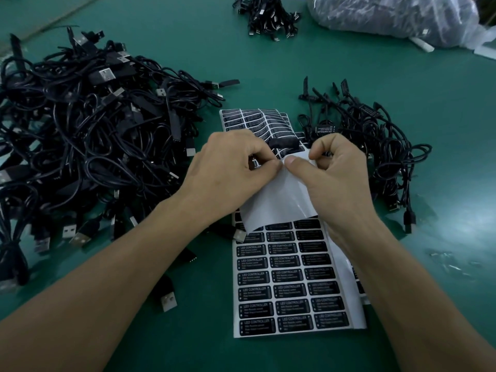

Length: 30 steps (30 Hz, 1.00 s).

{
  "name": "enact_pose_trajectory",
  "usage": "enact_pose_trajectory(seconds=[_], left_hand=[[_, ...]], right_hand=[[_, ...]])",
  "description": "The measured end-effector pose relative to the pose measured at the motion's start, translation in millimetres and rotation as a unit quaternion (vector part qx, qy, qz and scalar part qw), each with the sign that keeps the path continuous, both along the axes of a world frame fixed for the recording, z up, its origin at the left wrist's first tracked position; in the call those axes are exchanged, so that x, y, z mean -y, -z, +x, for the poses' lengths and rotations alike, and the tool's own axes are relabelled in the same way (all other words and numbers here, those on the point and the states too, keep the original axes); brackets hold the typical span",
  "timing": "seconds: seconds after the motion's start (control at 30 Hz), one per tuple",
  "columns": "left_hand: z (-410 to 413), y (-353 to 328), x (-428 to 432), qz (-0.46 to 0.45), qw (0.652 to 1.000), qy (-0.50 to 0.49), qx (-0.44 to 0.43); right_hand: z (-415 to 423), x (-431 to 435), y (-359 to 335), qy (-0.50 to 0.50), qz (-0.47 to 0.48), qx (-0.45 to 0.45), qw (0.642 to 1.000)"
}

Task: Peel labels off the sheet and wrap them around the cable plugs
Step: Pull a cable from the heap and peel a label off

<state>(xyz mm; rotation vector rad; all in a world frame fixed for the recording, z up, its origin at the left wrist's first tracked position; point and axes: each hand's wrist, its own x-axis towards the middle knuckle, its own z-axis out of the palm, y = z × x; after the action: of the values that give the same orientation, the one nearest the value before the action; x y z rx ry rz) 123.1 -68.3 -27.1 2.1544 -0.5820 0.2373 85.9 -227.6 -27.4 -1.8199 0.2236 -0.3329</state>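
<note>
White backing paper is what you are pinching: the sheet (291,280) of black labels lies flat on the green table (418,304) between your forearms, and its bare, spent part (279,197) is curled up and back toward your hands. Your left hand (228,167) and right hand (341,170) meet at the curl's top edge, thumbs tip to tip, both closed on the paper. The left fingers (264,154) also seem to hold a black plug (283,143), which shows just above the knuckles, though I cannot tell how firmly, nor whether a label is already on it. To do this step well, bend the backing sharply away so a label corner lifts by itself, catch that corner by its edge with a fingertip, and keep skin off the glue. Peel low and slowly so the label does not curl onto itself. Square it to the plug before it touches, then roll it round and press the seam. The next full row sits just below the curl, near your right wrist. Unlabelled cables (88,135) are heaped at your left, a smaller heap (375,135) at your right, both beside the sheet.
</note>
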Motion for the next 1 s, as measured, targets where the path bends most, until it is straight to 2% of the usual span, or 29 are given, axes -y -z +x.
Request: enact_pose_trajectory(seconds=[0.1, 0.3, 0.37, 0.43, 0.5, 0.57, 0.63, 0.7, 1.0], left_hand=[[2.2, 1.0, -1.0, -0.021, 1.000, -0.016, 0.000], [6.1, -2.1, -7.5, -0.123, 0.989, -0.087, 0.000], [5.9, -3.7, -8.5, -0.131, 0.987, -0.093, -0.003], [4.8, -4.7, -8.6, -0.135, 0.987, -0.089, -0.014], [4.0, -5.0, -8.2, -0.129, 0.988, -0.086, -0.016], [3.5, -4.0, -6.9, -0.115, 0.990, -0.084, -0.009], [2.3, -3.2, -5.3, -0.108, 0.991, -0.078, -0.002], [0.6, -3.5, -4.0, -0.099, 0.992, -0.075, 0.006], [-3.4, -3.2, -0.4, -0.095, 0.994, -0.054, 0.006]], right_hand=[[-1.8, -0.4, -0.3, 0.021, -0.025, 0.009, 0.999], [-11.7, -1.1, -7.2, 0.026, -0.189, -0.010, 0.982], [-15.6, 0.2, -10.4, -0.001, -0.262, -0.056, 0.963], [-17.8, 2.1, -12.7, -0.008, -0.366, -0.096, 0.926], [-18.0, 3.0, -14.9, 0.007, -0.437, -0.097, 0.894], [-17.8, 1.0, -16.8, 0.009, -0.419, -0.034, 0.907], [-17.0, -4.6, -16.0, -0.011, -0.357, 0.036, 0.933], [-15.7, -13.2, -13.6, -0.036, -0.313, 0.067, 0.947], [-9.5, -23.7, -4.5, 0.005, -0.245, 0.045, 0.968]])
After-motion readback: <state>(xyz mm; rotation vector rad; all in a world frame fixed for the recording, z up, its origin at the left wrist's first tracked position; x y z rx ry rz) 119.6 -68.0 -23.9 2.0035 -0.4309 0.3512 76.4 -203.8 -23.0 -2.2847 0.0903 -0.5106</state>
